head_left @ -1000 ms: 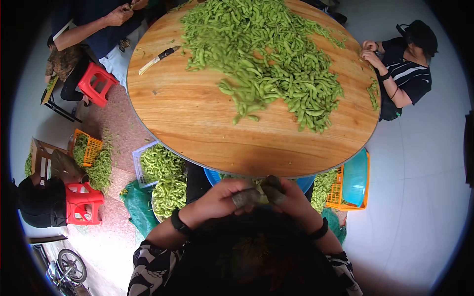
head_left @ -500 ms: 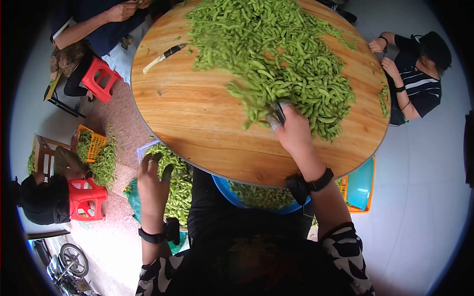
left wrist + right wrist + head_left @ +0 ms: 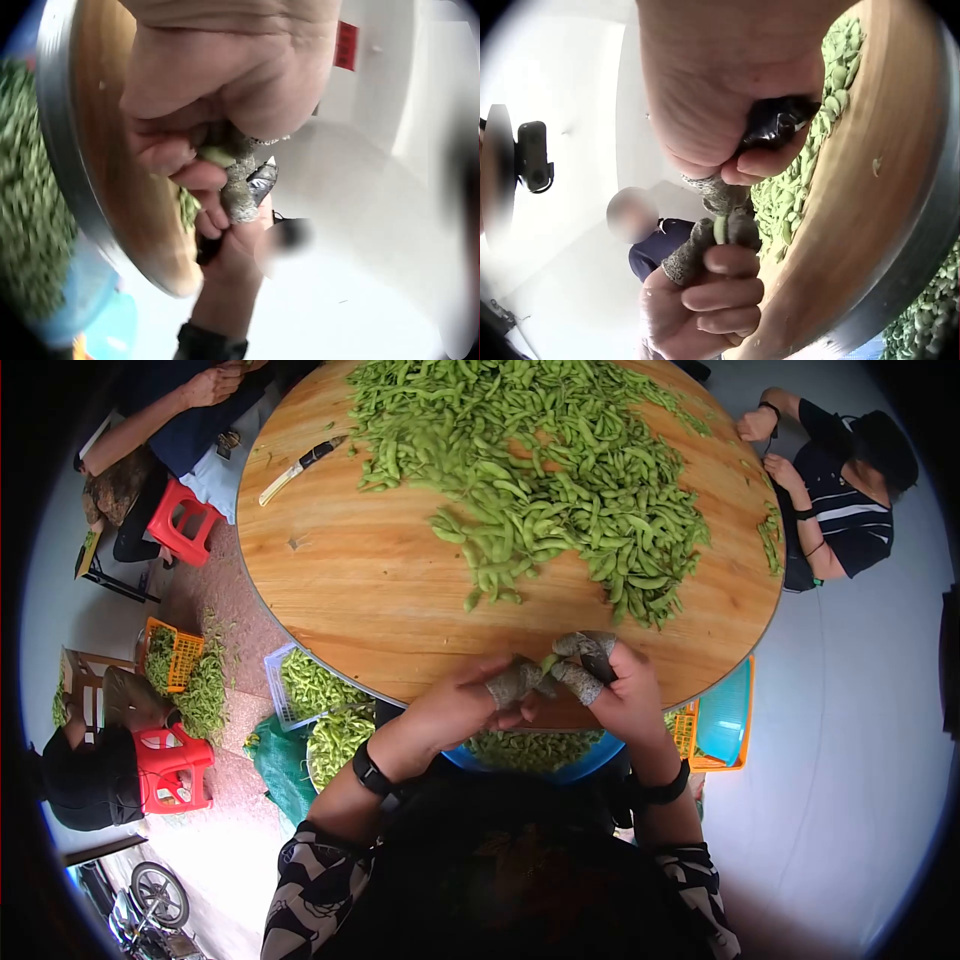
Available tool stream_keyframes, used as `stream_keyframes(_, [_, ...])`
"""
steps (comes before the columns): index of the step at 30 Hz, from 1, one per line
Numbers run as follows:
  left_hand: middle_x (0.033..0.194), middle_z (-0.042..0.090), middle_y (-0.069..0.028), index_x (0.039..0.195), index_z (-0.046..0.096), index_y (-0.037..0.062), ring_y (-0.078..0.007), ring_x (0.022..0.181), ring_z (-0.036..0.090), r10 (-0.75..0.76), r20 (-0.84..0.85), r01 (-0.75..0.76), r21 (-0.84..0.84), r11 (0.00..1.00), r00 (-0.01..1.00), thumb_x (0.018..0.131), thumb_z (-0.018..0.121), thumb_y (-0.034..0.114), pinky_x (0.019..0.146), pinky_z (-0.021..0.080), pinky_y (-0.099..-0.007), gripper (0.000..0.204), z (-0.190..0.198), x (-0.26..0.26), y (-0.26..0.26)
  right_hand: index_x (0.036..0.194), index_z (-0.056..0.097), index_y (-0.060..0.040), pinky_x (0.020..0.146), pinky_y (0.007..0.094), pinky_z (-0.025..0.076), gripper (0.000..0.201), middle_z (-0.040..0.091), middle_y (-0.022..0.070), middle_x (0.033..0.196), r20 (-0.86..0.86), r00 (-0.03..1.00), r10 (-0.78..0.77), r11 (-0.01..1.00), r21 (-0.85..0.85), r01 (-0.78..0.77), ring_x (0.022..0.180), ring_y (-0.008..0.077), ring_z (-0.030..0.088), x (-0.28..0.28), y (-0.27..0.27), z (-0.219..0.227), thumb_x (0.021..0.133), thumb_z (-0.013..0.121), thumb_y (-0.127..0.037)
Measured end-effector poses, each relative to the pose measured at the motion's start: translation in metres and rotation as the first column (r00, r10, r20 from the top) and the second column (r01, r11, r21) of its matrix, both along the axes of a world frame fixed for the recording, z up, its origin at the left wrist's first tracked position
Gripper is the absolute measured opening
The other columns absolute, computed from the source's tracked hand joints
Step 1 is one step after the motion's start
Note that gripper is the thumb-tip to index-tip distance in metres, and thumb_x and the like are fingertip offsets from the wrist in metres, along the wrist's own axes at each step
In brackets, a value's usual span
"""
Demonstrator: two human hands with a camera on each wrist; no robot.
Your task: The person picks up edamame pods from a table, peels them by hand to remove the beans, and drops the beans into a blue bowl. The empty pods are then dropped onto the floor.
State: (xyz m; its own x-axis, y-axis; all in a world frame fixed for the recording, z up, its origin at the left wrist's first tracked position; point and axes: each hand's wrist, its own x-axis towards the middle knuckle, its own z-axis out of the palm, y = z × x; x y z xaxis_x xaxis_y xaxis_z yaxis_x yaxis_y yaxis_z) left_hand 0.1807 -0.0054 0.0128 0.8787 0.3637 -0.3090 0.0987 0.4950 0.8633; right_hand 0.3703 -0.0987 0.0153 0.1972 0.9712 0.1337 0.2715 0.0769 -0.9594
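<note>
Both hands meet over the table's near edge. My left hand (image 3: 455, 708) pinches a green pod (image 3: 720, 229) between thumb and finger, which wear grey-speckled covers. Touching the pod's upper end in the right wrist view are the covered fingertips of my right hand (image 3: 630, 690). A shiny black object (image 3: 774, 124) lies in the right palm with fingers curled round it; its kind is unclear. Beyond the hands, a large heap of green pods (image 3: 560, 490) spreads over the round wooden table (image 3: 350, 590).
A knife (image 3: 300, 470) lies at the table's left. Below the near edge sits a blue basin (image 3: 590, 762) of pods. Left are a pale crate (image 3: 277, 685), a green sack (image 3: 283, 770) and red stools (image 3: 172, 768). Several people sit or stand around.
Since half a second ago, my right hand has moved from the heap back to the near edge. My left hand has come up from the lower left, and they meet at a pod.
</note>
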Motion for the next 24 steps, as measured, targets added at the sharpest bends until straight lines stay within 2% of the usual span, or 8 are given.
stream_keyframes(8, [0.079, 0.066, -0.0039, 0.096, 0.058, 0.0015, -0.0067, 0.062, 0.057, 0.253, 0.009, -0.251, 0.168, 0.953, 0.967, 0.091, 0.061, 0.007, 0.054, 0.045, -0.0203, 0.008, 0.009, -0.002, -0.016, 0.127, 0.050, 0.0007, 0.076, 0.0250, 0.048, 0.035, 0.062, 0.0031, 0.085, -0.035, 0.987, 0.158, 0.977, -0.137, -0.161, 0.079, 0.0100, 0.058, -0.020, -0.022, 0.009, 0.093, 0.050, -0.006])
stream_keyframes(15, [0.077, 0.067, -0.0041, 0.090, 0.059, 0.0011, -0.0093, 0.061, 0.059, 0.247, -0.029, -0.228, 0.290, 0.929, 0.969, 0.088, 0.065, 0.009, 0.051, 0.046, -0.0236, 0.010, -0.001, -0.003, -0.020, 0.136, 0.042, -0.0049, 0.074, 0.0311, 0.050, 0.047, 0.063, 0.0103, 0.085, 0.057, 0.979, 0.194, 0.967, -0.180, -0.181, 0.077, 0.0193, 0.063, -0.016, -0.026, 0.005, 0.090, 0.050, -0.004])
stream_keyframes(17, [0.075, 0.066, -0.0010, 0.087, 0.061, 0.0037, -0.0080, 0.061, 0.060, 0.272, 0.036, -0.138, 0.920, 0.367, 0.962, 0.087, 0.068, 0.014, 0.051, 0.047, -0.0230, 0.013, -0.018, -0.007, -0.022, 0.135, 0.043, -0.0075, 0.068, 0.0292, 0.049, 0.046, 0.062, 0.0082, 0.083, -0.067, 0.979, 0.195, 0.934, -0.292, -0.206, 0.071, 0.0170, 0.060, -0.016, -0.020, 0.010, 0.090, 0.050, -0.005])
stream_keyframes(20, [0.069, 0.064, -0.0035, 0.085, 0.062, 0.0050, -0.0149, 0.057, 0.062, 0.303, 0.036, -0.105, 0.971, 0.215, 0.952, 0.081, 0.073, 0.015, 0.051, 0.048, -0.0275, 0.015, -0.013, -0.008, -0.027, 0.133, 0.046, -0.0124, 0.056, 0.0249, 0.042, 0.042, 0.057, 0.0030, 0.077, -0.404, 0.904, 0.140, 0.844, -0.428, -0.323, 0.060, 0.0111, 0.052, -0.015, -0.021, 0.002, 0.092, 0.050, -0.008])
stream_keyframes(21, [0.069, 0.064, -0.0035, 0.085, 0.062, 0.0050, -0.0149, 0.057, 0.062, 0.300, 0.034, -0.102, 0.971, 0.216, 0.953, 0.081, 0.073, 0.015, 0.051, 0.048, -0.0275, 0.015, -0.009, -0.010, -0.025, 0.131, 0.048, -0.0147, 0.050, 0.0224, 0.037, 0.038, 0.054, -0.0001, 0.073, -0.595, 0.799, 0.087, 0.802, -0.434, -0.411, 0.055, 0.0074, 0.046, -0.014, -0.022, -0.002, 0.093, 0.049, -0.010])
stream_keyframes(22, [0.067, 0.062, -0.0060, 0.084, 0.061, 0.0053, -0.0197, 0.056, 0.061, 0.226, -0.063, -0.132, 0.646, 0.752, 0.972, 0.079, 0.074, 0.014, 0.051, 0.049, -0.0295, 0.016, -0.003, -0.014, -0.020, 0.131, 0.048, -0.0147, 0.050, 0.0224, 0.037, 0.038, 0.054, -0.0001, 0.073, -0.596, 0.798, 0.086, 0.802, -0.435, -0.410, 0.055, 0.0074, 0.046, -0.012, -0.024, -0.003, 0.093, 0.049, -0.010])
stream_keyframes(23, [0.065, 0.060, -0.0085, 0.083, 0.061, 0.0056, -0.0246, 0.055, 0.061, 0.109, -0.097, -0.102, 0.068, 0.992, 0.989, 0.077, 0.074, 0.013, 0.052, 0.049, -0.0315, 0.016, -0.001, -0.018, -0.017, 0.129, 0.048, -0.0155, 0.048, 0.0208, 0.032, 0.035, 0.051, -0.0021, 0.071, -0.801, 0.596, 0.048, 0.778, -0.345, -0.526, 0.053, 0.0051, 0.041, -0.009, -0.028, -0.004, 0.095, 0.049, -0.012])
stream_keyframes(24, [0.065, 0.060, -0.0085, 0.083, 0.061, 0.0056, -0.0246, 0.055, 0.061, 0.109, -0.100, -0.103, 0.067, 0.992, 0.989, 0.077, 0.074, 0.013, 0.052, 0.049, -0.0315, 0.016, -0.002, -0.018, -0.017, 0.128, 0.049, -0.0163, 0.047, 0.0191, 0.028, 0.031, 0.047, -0.0042, 0.069, -0.939, 0.344, 0.000, 0.759, -0.224, -0.611, 0.052, 0.0028, 0.036, -0.009, -0.029, -0.005, 0.096, 0.048, -0.015])
